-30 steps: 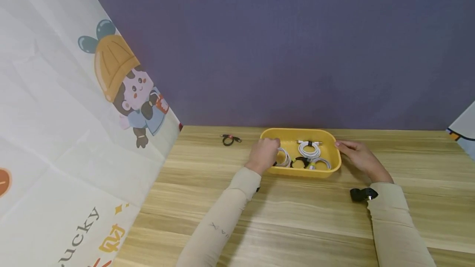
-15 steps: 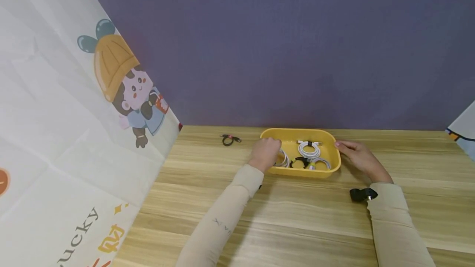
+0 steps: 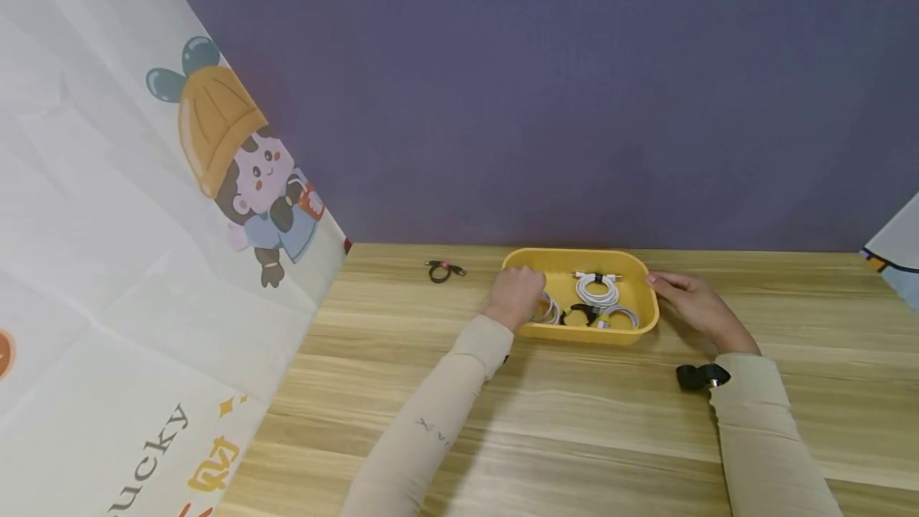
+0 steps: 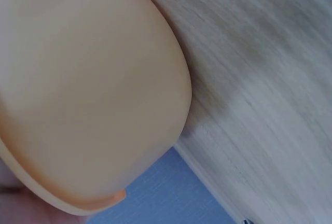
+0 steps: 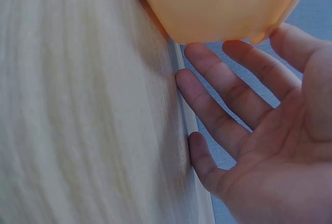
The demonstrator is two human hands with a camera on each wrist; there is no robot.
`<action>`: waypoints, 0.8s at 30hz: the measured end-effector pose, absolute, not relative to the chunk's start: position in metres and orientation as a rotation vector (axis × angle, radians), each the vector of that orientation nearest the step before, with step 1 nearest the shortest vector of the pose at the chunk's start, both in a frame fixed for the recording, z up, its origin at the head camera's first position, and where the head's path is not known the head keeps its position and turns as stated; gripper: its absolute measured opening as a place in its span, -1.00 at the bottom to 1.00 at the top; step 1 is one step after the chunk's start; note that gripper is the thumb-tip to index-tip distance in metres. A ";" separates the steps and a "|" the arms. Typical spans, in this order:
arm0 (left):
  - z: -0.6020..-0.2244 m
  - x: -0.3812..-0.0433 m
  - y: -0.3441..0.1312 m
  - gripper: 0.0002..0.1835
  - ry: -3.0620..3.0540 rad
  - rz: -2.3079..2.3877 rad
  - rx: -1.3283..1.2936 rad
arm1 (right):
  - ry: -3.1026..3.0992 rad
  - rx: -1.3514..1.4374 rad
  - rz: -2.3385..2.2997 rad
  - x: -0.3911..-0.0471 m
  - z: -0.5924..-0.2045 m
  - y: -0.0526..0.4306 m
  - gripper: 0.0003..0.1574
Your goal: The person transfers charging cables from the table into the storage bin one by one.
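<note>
A yellow tray (image 3: 577, 334) stands on the wooden table near its back edge. Over its left end my left hand (image 3: 517, 297) reaches in, fingers curled down at a light-coloured coiled cable (image 3: 551, 309); the fingertips are hidden. At the opposite end my right hand (image 3: 704, 309) pinches the rim, thumb on top and index and middle fingertips (image 5: 197, 53) against the outer wall. Also in the tray lie a white coiled cable (image 3: 597, 290) with a black tie, a short black cable (image 3: 578, 313), and a greyish-white cable (image 3: 621, 313) with a yellow tie.
A small black cable (image 3: 443, 270) with a red tie lies on the wooden table (image 3: 603, 421) left of the tray. Behind rises a dark blue-grey panel (image 3: 546, 102). A white printed sheet (image 3: 108, 206) borders the left side.
My left hand has shifted slightly to the right inside the tray, and the light coiled cable beside it has moved a little. The right hand and the tray stay in place.
</note>
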State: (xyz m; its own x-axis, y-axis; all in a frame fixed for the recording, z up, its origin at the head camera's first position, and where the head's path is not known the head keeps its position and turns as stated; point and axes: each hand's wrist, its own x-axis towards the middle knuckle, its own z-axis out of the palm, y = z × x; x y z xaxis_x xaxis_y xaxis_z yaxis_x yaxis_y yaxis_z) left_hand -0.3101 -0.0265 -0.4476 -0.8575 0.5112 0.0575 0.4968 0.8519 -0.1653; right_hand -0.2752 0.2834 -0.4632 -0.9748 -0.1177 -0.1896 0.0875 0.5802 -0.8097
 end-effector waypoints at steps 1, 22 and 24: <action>-0.448 -0.310 -0.026 -0.95 -2.929 0.226 -0.801 | 2.588 -0.030 -1.347 -0.275 -0.463 0.283 0.00; -0.443 -0.310 -0.025 -0.89 -3.004 0.200 -0.824 | 2.588 -0.043 -1.355 -0.274 -0.461 0.282 0.00; -0.442 -0.310 -0.026 -0.88 -2.999 0.175 -0.830 | 2.588 -0.049 -1.355 -0.273 -0.461 0.282 -0.01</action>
State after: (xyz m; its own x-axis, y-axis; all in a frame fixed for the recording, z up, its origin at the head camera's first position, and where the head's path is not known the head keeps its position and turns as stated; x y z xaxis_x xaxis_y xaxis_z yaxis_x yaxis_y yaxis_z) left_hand -0.3095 -0.0259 -0.4422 -0.8580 0.5136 -0.0061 0.5108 0.8520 -0.1145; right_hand -0.2732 0.2816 -0.4612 -0.9753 -0.1308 -0.1779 0.0717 0.5746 -0.8153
